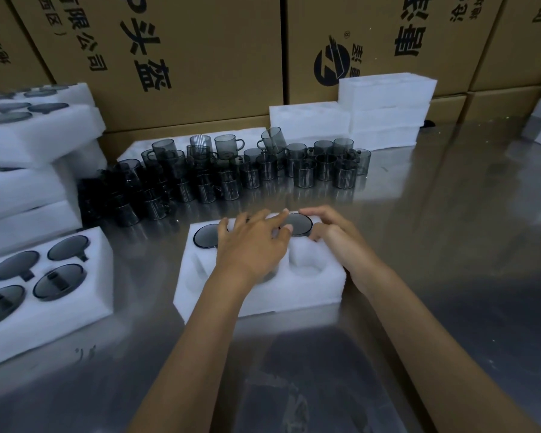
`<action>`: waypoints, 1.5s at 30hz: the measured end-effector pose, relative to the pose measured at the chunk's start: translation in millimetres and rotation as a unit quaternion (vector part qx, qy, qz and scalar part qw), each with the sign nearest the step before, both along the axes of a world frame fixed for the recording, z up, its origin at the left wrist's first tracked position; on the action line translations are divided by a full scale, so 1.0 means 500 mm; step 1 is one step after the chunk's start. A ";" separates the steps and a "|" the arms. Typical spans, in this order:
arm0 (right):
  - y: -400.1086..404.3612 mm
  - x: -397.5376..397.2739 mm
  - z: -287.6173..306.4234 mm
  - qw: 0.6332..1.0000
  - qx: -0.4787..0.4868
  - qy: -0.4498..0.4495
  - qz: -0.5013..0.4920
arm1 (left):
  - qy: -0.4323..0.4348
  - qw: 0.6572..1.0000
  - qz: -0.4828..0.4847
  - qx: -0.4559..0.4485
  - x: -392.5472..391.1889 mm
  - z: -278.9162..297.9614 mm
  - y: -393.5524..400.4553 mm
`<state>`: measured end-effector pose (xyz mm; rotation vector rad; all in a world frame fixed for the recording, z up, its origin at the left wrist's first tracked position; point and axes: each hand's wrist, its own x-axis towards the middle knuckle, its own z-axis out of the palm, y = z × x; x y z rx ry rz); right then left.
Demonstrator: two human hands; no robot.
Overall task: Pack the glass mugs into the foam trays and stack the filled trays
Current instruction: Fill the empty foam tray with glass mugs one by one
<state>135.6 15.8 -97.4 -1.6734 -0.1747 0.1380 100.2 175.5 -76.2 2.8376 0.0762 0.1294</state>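
Note:
A white foam tray [310, 289] lies on the steel table in front of me. Smoky glass mugs sit upside down in its far pockets, one at the far left [205, 235] and one at the far right [299, 224]. My left hand [253, 242] lies over the tray's middle, fingers spread and straight, its fingertips touching the far right mug's base. My right hand [331, 229] rests at the tray's far right corner with loosely bent fingers beside that mug, gripping nothing I can make out. The near pockets [306, 264] look empty. Several loose mugs [263, 167] stand behind the tray.
A filled tray [97, 295] sits at the near left, with stacked filled trays [44, 145] behind it. Empty foam trays [384, 107] are piled at the back right. Cardboard boxes [200, 57] wall off the back. Bare steel table [450, 245] extends to the right.

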 end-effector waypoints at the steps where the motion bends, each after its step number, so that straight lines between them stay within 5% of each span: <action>1: 0.003 0.005 0.002 1.000 0.005 0.011 -0.005 | 0.002 1.000 -0.002 -0.002 0.003 0.007 0.004; 7: -0.011 0.022 -0.012 0.990 0.117 0.073 0.017 | 0.015 0.981 0.005 -0.195 0.081 0.066 0.085; 11: -0.018 0.067 -0.030 0.967 0.225 0.060 -0.102 | -0.020 0.992 0.111 -0.046 0.166 0.064 0.145; 15: -0.010 0.091 -0.047 0.972 0.200 0.040 -0.120 | 0.010 0.990 0.141 0.017 0.242 0.064 0.170; 26: -0.017 0.087 -0.038 0.967 0.216 0.072 -0.113 | -0.045 0.999 0.017 -0.021 0.240 0.044 0.143; 36: -0.028 0.009 0.034 0.984 0.109 -0.102 -0.095 | -0.287 0.942 -0.164 -0.055 0.058 0.101 0.056; 45: -0.024 -0.056 0.083 0.983 0.137 -0.108 0.053 | -0.213 0.933 -0.183 -0.225 -0.078 0.080 -0.001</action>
